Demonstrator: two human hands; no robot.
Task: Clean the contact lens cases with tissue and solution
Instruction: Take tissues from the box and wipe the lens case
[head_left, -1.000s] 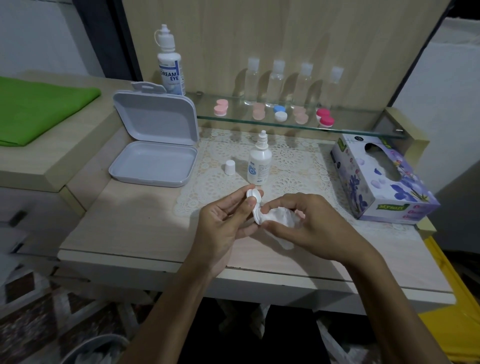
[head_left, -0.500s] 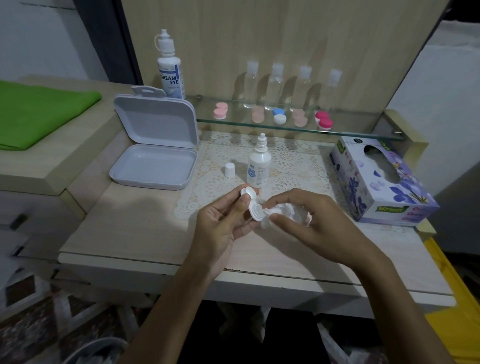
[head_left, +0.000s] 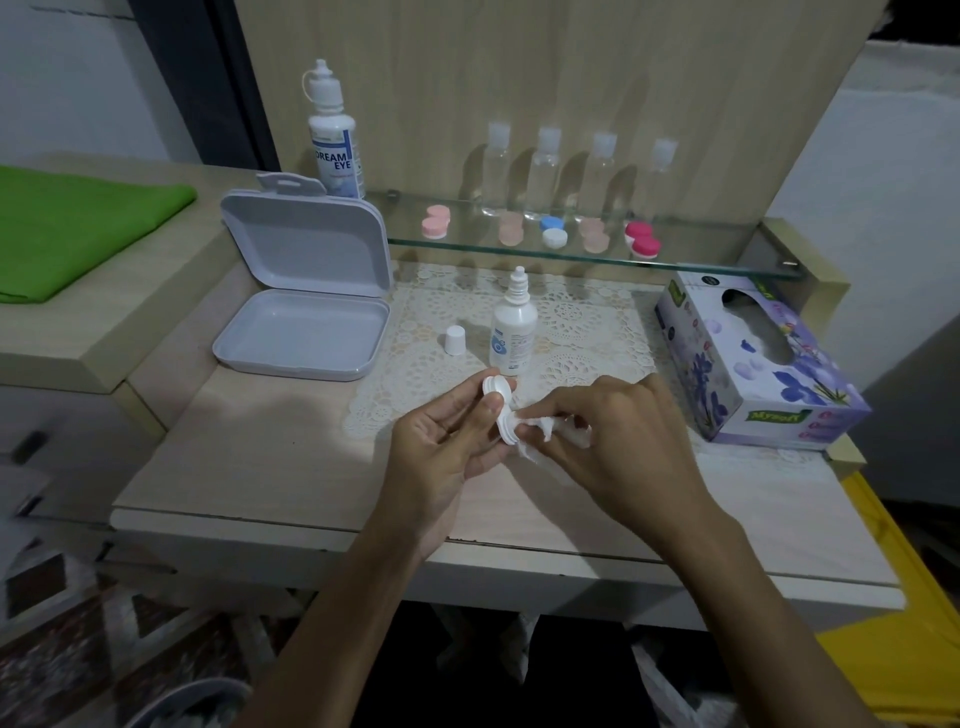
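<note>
1. The white contact lens case (head_left: 500, 410) is held above the table's near half, its long axis running from the far well near the bottle base down toward the person, open wells turned toward the right hand.
2. The left hand (head_left: 441, 447) grips the case, thumb curled on the near side and fingertips wrapped behind it.
3. The right hand (head_left: 613, 441) pinches a crumpled white tissue (head_left: 545, 434), fingers curled round it, pressing it against the nearer well; loose tissue trails below and right of those fingers.
4. Just beyond the left fingertips stands the uncapped small solution bottle (head_left: 513, 332) on a lace mat (head_left: 571, 322), nozzle upright; its white cap (head_left: 454, 340) sits apart to the left.
5. Farther left of the left hand lies an open grey box (head_left: 304, 327), lid raised.
6. Right of the right knuckles sits a floral tissue box (head_left: 753, 364).
7. Beyond the fingers, a glass shelf (head_left: 727, 260) carries coloured lens cases (head_left: 553, 231), four clear bottles (head_left: 545, 176), and a large Dream Eye bottle (head_left: 332, 140) at its left end.
8. A green cloth (head_left: 78, 223) lies far left.
</note>
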